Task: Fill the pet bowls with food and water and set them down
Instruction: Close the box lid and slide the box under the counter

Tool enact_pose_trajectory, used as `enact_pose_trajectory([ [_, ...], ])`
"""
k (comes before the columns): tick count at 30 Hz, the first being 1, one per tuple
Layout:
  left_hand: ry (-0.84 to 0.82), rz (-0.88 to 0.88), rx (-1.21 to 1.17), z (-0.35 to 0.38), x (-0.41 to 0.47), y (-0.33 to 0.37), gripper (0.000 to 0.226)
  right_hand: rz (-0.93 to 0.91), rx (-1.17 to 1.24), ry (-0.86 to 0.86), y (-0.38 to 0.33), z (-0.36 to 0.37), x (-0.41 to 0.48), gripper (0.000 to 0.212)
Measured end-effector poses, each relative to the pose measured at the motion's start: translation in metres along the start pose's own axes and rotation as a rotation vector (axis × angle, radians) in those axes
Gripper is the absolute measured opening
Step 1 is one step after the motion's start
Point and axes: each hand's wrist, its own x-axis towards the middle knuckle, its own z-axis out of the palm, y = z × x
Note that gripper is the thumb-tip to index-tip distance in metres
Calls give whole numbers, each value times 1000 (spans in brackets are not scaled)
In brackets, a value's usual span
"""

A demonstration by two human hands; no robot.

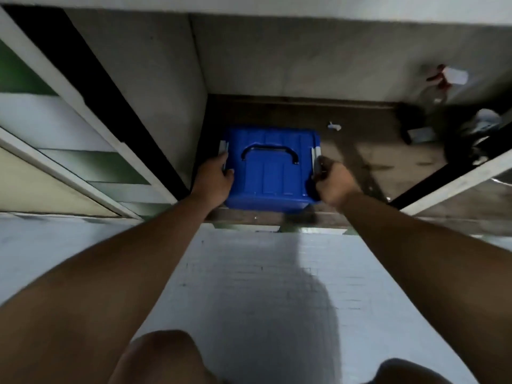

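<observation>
Box (270,176) is set at the front left of a low cupboard (360,162), lid on, handle (270,151) folded flat. It is gripped at both ends: left hand (214,176) curled over the left clip (224,151), right hand (333,184) curled round the right clip (315,159). This is likely so the latches can be freed, or the box drawn out level for food. No bowls are seen.

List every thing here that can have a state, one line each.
blue box: lid on, handle folded flat, at the cabinet's front
latches: too blurred to tell whether clipped
left hand: grips the box's left side
right hand: grips the box's right side
cabinet doors: open
spray bottle: stands at the back right, blurred
</observation>
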Motion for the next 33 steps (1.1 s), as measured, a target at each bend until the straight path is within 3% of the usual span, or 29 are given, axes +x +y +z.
enact_pose_trajectory([
  [3,11,17,48,2,15,-7,55,74,103,-63,-10,4,5,54],
  [7,-18,-13,50,6,17,-10,64,83,99,-40,-10,7,6,59],
  [12,-32,-8,123,10,20,-17,69,153,258,-31,-10,10,18,58],
  [18,-61,-22,255,7,23,-9,69,30,-76,-16,-12,10,23,60],
  [21,-69,-16,332,5,21,-3,73,28,-125,-35,-23,7,11,64],
  [25,-45,46,309,1,15,19,73,-127,-306,54,-44,-1,-4,70],
  [28,-67,119,297,-5,3,45,71,-170,-361,69,-61,-9,-14,71],
  [33,-129,94,258,-40,-46,99,70,-135,-308,30,-103,-39,-58,65],
])
